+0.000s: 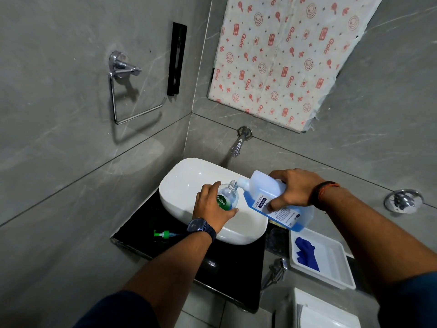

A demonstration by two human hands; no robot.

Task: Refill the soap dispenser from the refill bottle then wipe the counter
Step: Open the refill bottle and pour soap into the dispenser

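Translucent refill bottle (269, 200) tipped over clear dispenser (228, 196)

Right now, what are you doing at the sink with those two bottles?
A person is refilling a soap dispenser over the white basin. The left hand steadies the clear soap dispenser, whose top is off. The right hand tips the refill bottle of blue liquid so its spout meets the open neck. The green pump lies on the black counter. A blue cloth waits in a white tray.
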